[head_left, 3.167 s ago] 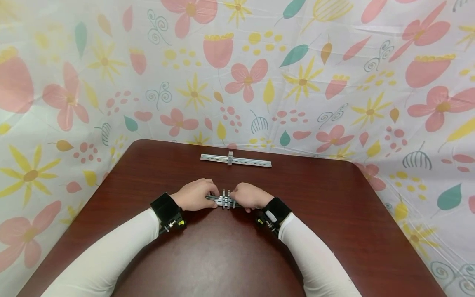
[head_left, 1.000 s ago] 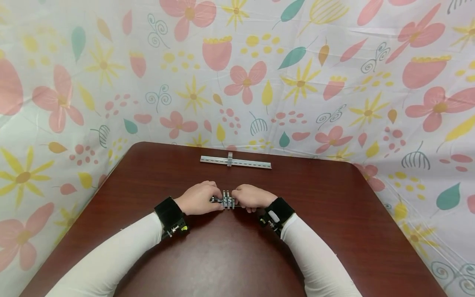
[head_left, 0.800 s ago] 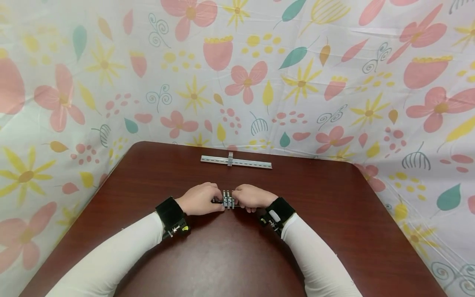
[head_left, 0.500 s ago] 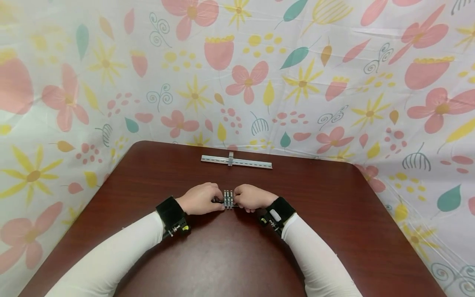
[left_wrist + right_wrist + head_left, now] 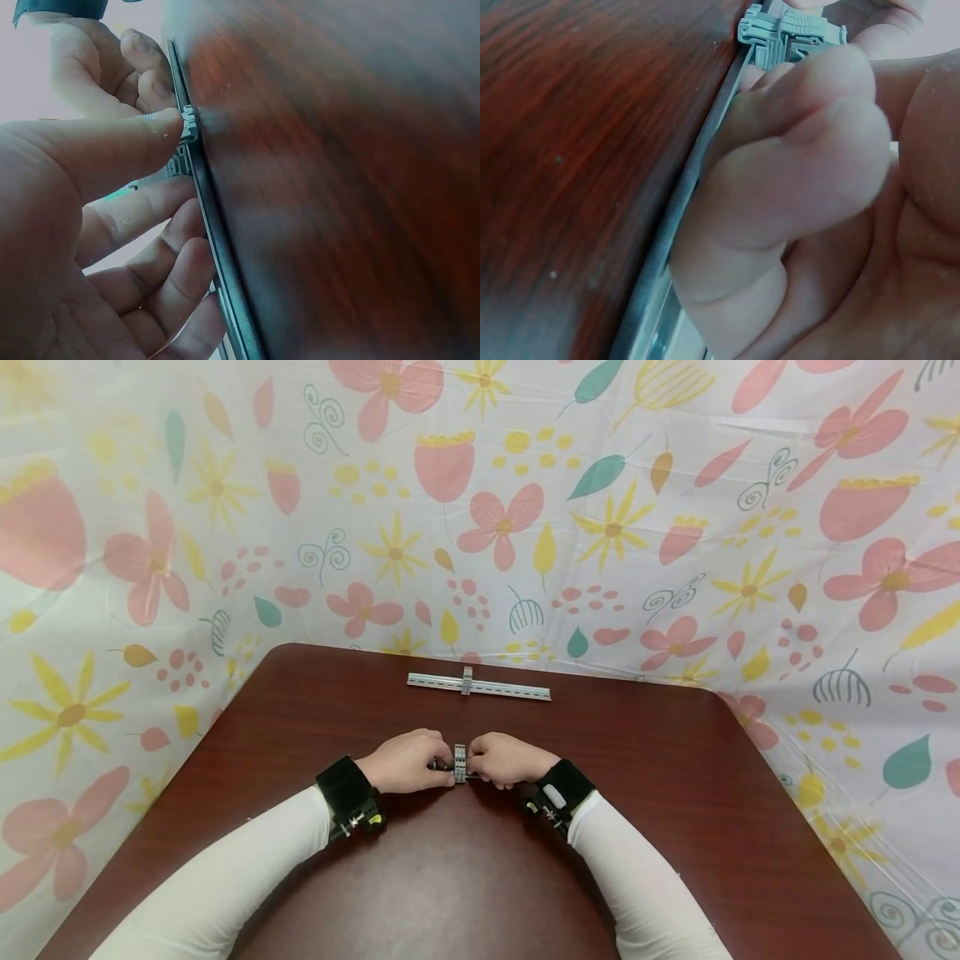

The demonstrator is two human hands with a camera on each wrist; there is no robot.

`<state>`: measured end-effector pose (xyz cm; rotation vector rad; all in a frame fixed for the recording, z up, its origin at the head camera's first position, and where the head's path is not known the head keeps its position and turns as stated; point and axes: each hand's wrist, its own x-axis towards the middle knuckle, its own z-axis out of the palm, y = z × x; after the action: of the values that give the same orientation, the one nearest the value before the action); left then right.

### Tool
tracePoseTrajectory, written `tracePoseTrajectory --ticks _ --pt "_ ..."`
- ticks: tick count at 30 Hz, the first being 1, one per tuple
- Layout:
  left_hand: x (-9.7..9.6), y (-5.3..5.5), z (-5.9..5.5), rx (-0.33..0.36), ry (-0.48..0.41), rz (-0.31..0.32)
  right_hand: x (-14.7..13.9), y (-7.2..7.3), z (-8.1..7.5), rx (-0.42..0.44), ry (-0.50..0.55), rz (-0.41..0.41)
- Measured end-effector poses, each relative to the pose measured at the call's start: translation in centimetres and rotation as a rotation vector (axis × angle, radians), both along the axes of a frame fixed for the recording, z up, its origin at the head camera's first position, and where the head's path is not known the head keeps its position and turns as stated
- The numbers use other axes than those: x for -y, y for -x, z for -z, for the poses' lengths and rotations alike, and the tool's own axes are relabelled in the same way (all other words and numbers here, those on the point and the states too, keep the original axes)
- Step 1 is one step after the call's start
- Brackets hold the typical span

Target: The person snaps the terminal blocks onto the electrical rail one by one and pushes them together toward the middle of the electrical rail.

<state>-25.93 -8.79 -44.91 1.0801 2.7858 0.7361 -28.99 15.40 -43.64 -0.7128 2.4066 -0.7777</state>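
A small group of grey terminal blocks [image 5: 461,763] sits close together, clipped across a metal DIN rail [image 5: 654,300]. My left hand [image 5: 411,762] is at the left side of the blocks; in the left wrist view its thumb [image 5: 142,146] presses the edge of a terminal block [image 5: 190,124], while its fingers curl behind the rail. My right hand [image 5: 510,758] is at the right side, its fingers curled along the rail, with fingertips by the blocks [image 5: 787,34]. Both hands cover most of the rail in the head view.
A second, longer DIN rail [image 5: 510,690] lies near the far edge of the brown table [image 5: 600,827], carrying terminal block pieces [image 5: 467,681] near its middle. A flower-printed cloth [image 5: 495,602] hangs behind the table.
The terminal blocks, spaced apart earlier, now stand tight against one another. My left hand has shifted right along the rail; my right hand's fingertips have come slightly left.
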Motion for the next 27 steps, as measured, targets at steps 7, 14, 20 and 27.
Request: tracePoseTrajectory --ticks 7,14,20,27 --pt "0.9 0.5 -0.3 0.003 0.035 0.014 -0.4 0.1 -0.4 -0.032 -0.033 -0.036" --pt "3.1 1.7 -0.1 0.031 0.081 0.033 -1.6 0.4 -1.3 -0.135 -0.091 -0.024" --pt "4.5 2.1 -0.9 0.043 0.165 -0.005 -2.2 0.8 -1.3 -0.245 -0.145 -0.019" --pt "6.1 1.9 -3.0 0.112 0.245 -0.077 -2.9 1.0 -1.3 -0.252 -0.224 -0.027"
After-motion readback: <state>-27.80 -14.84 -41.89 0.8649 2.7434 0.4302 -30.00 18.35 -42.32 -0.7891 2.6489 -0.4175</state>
